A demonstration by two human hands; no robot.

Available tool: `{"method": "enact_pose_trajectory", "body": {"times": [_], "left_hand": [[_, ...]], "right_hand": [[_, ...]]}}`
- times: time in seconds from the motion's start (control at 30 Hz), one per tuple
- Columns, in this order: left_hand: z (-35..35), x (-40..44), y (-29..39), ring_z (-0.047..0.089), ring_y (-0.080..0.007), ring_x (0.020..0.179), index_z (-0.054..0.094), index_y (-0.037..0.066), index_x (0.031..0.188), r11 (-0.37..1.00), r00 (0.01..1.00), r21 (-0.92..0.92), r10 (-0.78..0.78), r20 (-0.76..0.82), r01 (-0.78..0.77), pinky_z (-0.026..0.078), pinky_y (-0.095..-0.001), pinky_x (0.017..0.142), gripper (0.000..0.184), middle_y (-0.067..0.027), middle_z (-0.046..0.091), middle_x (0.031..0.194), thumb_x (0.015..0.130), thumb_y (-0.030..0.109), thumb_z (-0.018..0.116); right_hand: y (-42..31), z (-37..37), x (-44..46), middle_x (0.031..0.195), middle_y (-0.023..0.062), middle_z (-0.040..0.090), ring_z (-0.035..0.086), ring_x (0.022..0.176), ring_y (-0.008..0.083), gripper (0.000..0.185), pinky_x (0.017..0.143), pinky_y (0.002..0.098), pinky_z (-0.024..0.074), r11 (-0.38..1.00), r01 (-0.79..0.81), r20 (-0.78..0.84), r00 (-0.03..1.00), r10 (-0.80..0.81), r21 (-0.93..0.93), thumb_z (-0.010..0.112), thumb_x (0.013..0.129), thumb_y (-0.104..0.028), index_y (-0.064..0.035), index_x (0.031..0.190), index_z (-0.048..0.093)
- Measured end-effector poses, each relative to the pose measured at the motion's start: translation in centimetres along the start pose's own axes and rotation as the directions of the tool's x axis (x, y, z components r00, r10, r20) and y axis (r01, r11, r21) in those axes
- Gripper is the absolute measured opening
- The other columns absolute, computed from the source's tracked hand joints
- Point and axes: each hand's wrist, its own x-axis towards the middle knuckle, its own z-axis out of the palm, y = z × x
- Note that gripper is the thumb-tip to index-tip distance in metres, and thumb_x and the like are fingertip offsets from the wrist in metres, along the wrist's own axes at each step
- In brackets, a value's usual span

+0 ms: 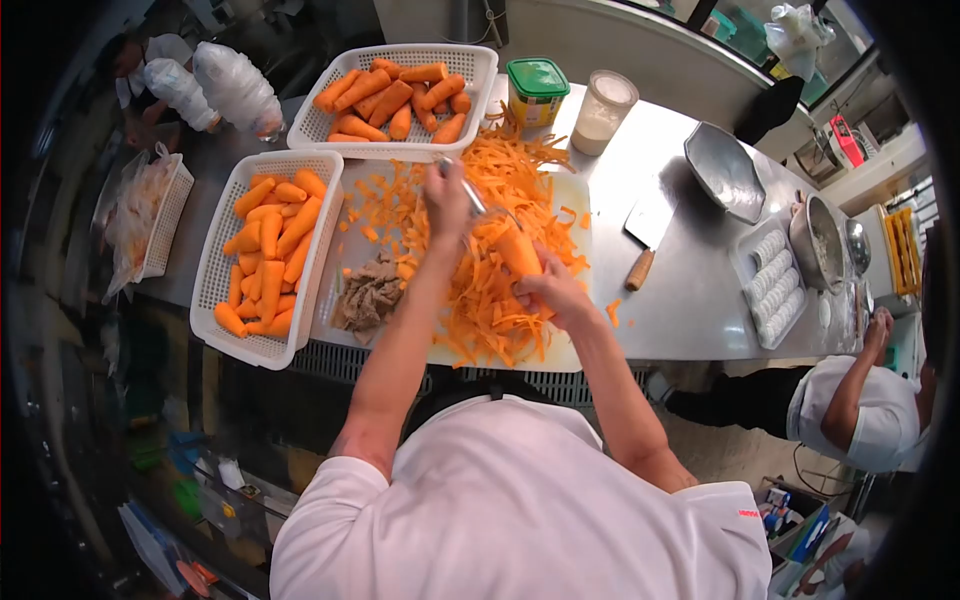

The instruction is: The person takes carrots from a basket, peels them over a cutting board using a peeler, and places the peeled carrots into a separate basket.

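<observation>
My left hand (pixel 447 205) is closed around the handle of a metal peeler (pixel 474 199), whose head is near the upper end of a large carrot (pixel 516 252). The fingers of my right hand (pixel 556 292) wrap the lower end of that carrot, which is tilted over a heap of orange peelings (pixel 490 315). The heap spreads over a pale cutting board (pixel 566 350). A crumpled brown cloth (pixel 370 297) lies to the left of the peelings.
White baskets of carrots stand at the left (pixel 213 262) and back (pixel 392 150). Behind the peelings are a green-lidded tub (pixel 538 92) and a jar (pixel 604 112). Rightward lie a scraper (pixel 650 218), a metal tray (pixel 724 170) and a tray of white rolls (pixel 771 285). Other people stand at both sides.
</observation>
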Motion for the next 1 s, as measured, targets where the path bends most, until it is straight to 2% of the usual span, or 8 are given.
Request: {"method": "enact_pose_trajectory", "body": {"times": [0.23, 0.37, 0.5, 0.63, 0.67, 0.73, 0.87, 1.0], "left_hand": [[-1.3, 2.2, 0.6, 0.055, -0.0128, 0.051, 0.051, 0.004, 0.091, 0.996, 0.995, 0.013, -0.083, -0.046, 0.084, 0.046, -0.0303, 0.050, 0.018, -0.0030, 0.053, 0.065, 0.098, 0.021, 0.054], [0.0, 2.9, -2.8, 0.056, -0.0175, 0.049, 0.047, 0.002, 0.085, 0.928, 0.953, 0.219, 0.299, 0.039, -0.301, 0.047, -0.0340, 0.046, 0.024, -0.0092, 0.057, 0.070, 0.095, 0.022, 0.055], [-1.1, 2.5, 0.7, 0.059, -0.0211, 0.054, 0.046, 0.000, 0.085, 0.999, 0.996, 0.028, -0.036, -0.079, 0.038, 0.046, -0.0366, 0.052, 0.029, -0.0106, 0.057, 0.072, 0.095, 0.025, 0.057], [0.1, 2.7, -1.8, 0.061, -0.0209, 0.058, 0.046, 0.001, 0.087, 0.859, 0.938, 0.396, 0.346, 0.022, -0.326, 0.048, -0.0357, 0.048, 0.027, -0.0117, 0.058, 0.073, 0.095, 0.025, 0.056], [-1.0, 3.7, -1.5, 0.061, -0.0233, 0.061, 0.046, 0.001, 0.086, 0.944, 0.974, 0.283, 0.204, -0.103, -0.168, 0.048, -0.0372, 0.053, 0.028, -0.0126, 0.057, 0.074, 0.095, 0.026, 0.056], [-0.6, 1.6, 2.4, 0.061, -0.0276, 0.069, 0.046, -0.001, 0.089, 0.990, 0.981, 0.001, -0.137, -0.135, 0.139, 0.049, -0.0410, 0.060, 0.030, -0.0155, 0.058, 0.076, 0.095, 0.026, 0.056], [0.7, 2.0, -2.7, 0.061, -0.0278, 0.065, 0.044, -0.003, 0.103, 0.830, 0.965, 0.499, 0.257, 0.057, -0.250, 0.053, -0.0413, 0.058, 0.031, -0.0154, 0.059, 0.077, 0.095, 0.025, 0.054], [-1.9, 5.0, -0.9, 0.061, -0.0247, 0.059, 0.044, -0.004, 0.101, 0.965, 0.961, 0.255, 0.019, -0.275, 0.054, 0.052, -0.0390, 0.058, 0.028, -0.0159, 0.060, 0.083, 0.096, 0.021, 0.053]], "right_hand": [[-1.0, 1.3, -1.0, 0.081, 0.0045, 0.055, 0.052, 0.055, 0.0105, 0.061, 0.042, 0.0229, 0.0392, 0.996, 0.030, -0.012, 0.999, -0.031, -0.087, 0.057, 0.073, 0.007, -0.0073, 0.131, 0.045], [0.4, 1.5, -0.2, 0.080, 0.0059, 0.056, 0.052, 0.053, 0.0118, 0.068, 0.043, 0.0249, 0.0408, 0.982, 0.033, -0.079, 0.996, -0.048, -0.189, 0.058, 0.073, 0.005, -0.0071, 0.138, 0.041], [0.1, 1.1, -0.8, 0.082, 0.0067, 0.057, 0.051, 0.051, 0.0111, 0.070, 0.044, 0.0252, 0.0415, 0.920, 0.084, -0.140, 0.979, -0.148, -0.383, 0.059, 0.075, 0.002, -0.0064, 0.142, 0.038], [1.1, 0.8, 0.2, 0.103, 0.0216, 0.060, 0.058, 0.089, 0.0339, 0.081, 0.076, 0.0377, 0.0478, 0.656, 0.118, -0.120, 0.944, -0.306, -0.745, 0.066, 0.073, -0.007, -0.0004, 0.146, 0.030], [0.6, 1.2, -0.3, 0.118, 0.0314, 0.059, 0.054, 0.115, 0.0470, 0.088, 0.096, 0.0432, 0.0454, 0.642, 0.107, -0.126, 0.944, -0.306, -0.759, 0.069, 0.072, -0.011, 0.0038, 0.147, 0.027], [1.3, 0.6, 0.1, 0.119, 0.0284, 0.060, 0.056, 0.116, 0.0433, 0.082, 0.096, 0.0419, 0.0459, 0.566, 0.092, -0.149, 0.919, -0.365, -0.820, 0.067, 0.073, -0.009, 0.0020, 0.145, 0.030], [0.2, 1.8, -0.3, 0.123, 0.0266, 0.059, 0.057, 0.117, 0.0405, 0.073, 0.095, 0.0410, 0.0468, 0.486, -0.026, -0.183, 0.943, -0.279, -0.874, 0.066, 0.074, -0.007, 0.0008, 0.140, 0.037], [1.3, -0.2, -0.5, 0.115, 0.0223, 0.063, 0.065, 0.096, 0.0352, 0.071, 0.080, 0.0404, 0.0520, 0.391, 0.092, -0.123, 0.862, -0.492, -0.916, 0.068, 0.074, -0.006, -0.0016, 0.138, 0.038]]}}
